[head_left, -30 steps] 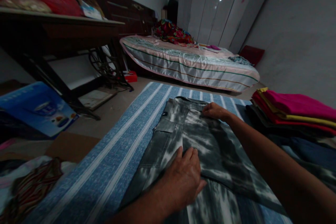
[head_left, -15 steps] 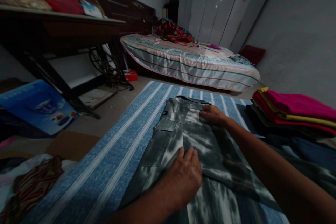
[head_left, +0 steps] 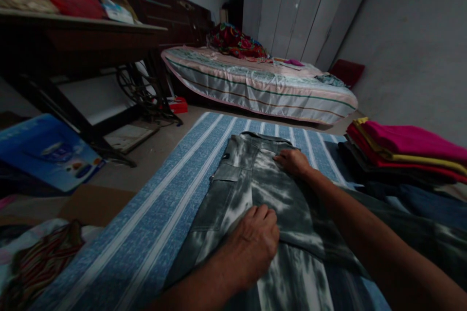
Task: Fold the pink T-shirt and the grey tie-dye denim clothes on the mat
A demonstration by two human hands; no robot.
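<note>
Grey and white tie-dye trousers [head_left: 241,180] lie flat on a blue striped mat [head_left: 164,204]. My left hand [head_left: 255,243] presses on the middle of the trousers, its fingers curled down onto the cloth at a fold edge. Farther off, my right hand [head_left: 292,161] rests flat near the waistband, fingers stretched over the fabric. Neither hand lifts anything.
A stack of folded clothes [head_left: 404,148], pink on top, sits at the right. A bed [head_left: 259,82] lies beyond the mat. A dark sewing table [head_left: 76,43] stands at the left, with a blue box [head_left: 47,150] below it and a heap of cloth [head_left: 40,257] in the near-left corner.
My right hand slid a little toward me along the trousers from the waistband. My left hand's fingers curled in on the cloth. The view shifted slightly.
</note>
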